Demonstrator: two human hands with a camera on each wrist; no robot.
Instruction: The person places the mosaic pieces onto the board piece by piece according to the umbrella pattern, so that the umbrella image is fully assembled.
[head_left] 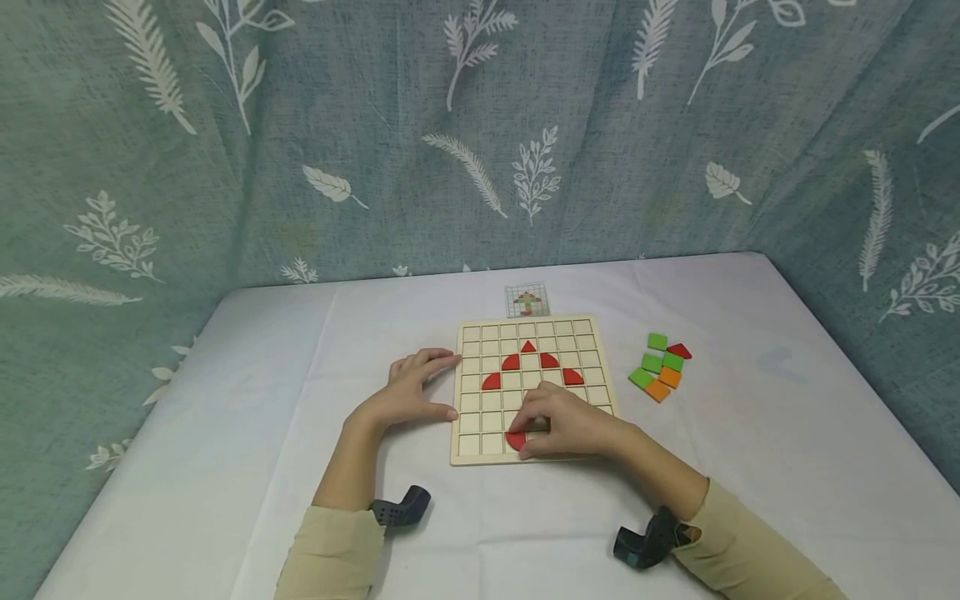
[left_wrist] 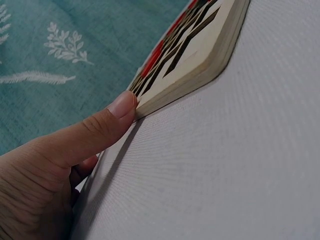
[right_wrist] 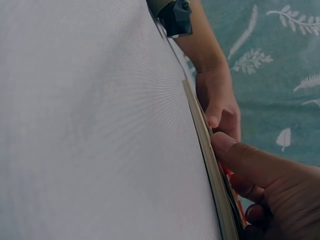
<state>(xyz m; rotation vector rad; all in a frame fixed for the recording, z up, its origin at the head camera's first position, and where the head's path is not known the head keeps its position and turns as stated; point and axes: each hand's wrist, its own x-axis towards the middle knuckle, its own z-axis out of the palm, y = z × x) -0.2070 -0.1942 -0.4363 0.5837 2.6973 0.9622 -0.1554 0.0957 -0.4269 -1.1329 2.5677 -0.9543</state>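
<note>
A wooden grid board (head_left: 471, 422) lies on the white cloth, with red quarter-circle tiles and a red triangle tile (head_left: 528, 347) in its cells. My left hand (head_left: 408, 390) rests at the board's left edge, fingers extended; in the left wrist view its thumb (left_wrist: 122, 105) touches the rim. Over the lower part of the board, my right hand (head_left: 566, 423) pinches a red quarter-circle tile (head_left: 514, 439) between thumb and curled fingers, at a bottom-row cell. The right wrist view shows the thumb (right_wrist: 245, 155) by the board's side, while the tile is mostly hidden there.
Right of the board lie loose green tiles (head_left: 657, 342), orange tiles (head_left: 657, 391) and a red tile (head_left: 679, 351). A small pattern card (head_left: 527, 300) sits just behind the board. A leaf-patterned curtain (head_left: 420, 217) hangs beyond the table.
</note>
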